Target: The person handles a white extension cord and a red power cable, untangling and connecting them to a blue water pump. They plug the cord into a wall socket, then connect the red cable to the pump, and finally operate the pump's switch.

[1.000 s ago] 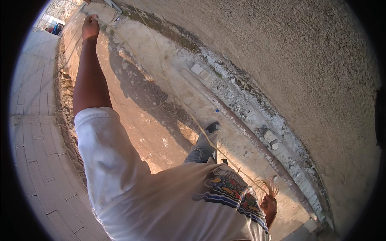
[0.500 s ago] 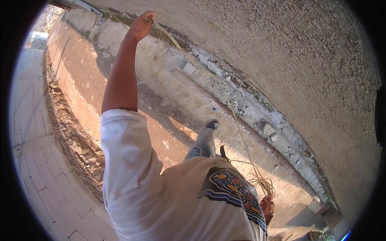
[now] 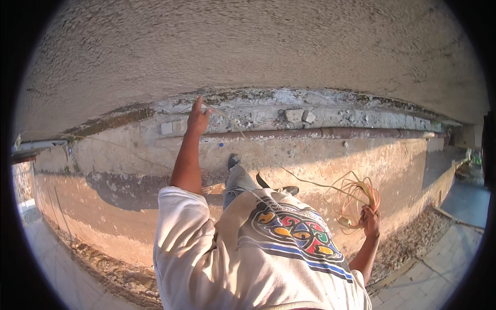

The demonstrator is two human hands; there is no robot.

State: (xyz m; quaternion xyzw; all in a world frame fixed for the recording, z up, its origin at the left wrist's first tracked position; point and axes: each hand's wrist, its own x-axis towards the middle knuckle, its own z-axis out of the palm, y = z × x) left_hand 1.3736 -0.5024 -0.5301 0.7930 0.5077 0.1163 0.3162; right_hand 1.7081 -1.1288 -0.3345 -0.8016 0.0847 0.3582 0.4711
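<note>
My right hand is closed around a loose coil of thin pale cable, held out to the right of my body. A strand runs from the coil to the left, in front of my shirt. My left hand reaches forward close to the foot of the rough wall, fingers stretched out and thumb apart. A blurred length of the cable trails rightward from beside its thumb and fingertips; the hand does not look closed on it. The strand's middle stretch is hard to follow.
A rough plastered wall rises ahead. Along its base lie a rusty brown pipe, broken blocks and rubble. A small blue cap lies near my shoe. Behind me are a rubble strip and paving.
My view and body have turned, so the wall now lies straight ahead. The left hand's fingers have opened out from a pinch on the cable. The coil has come fully into view.
</note>
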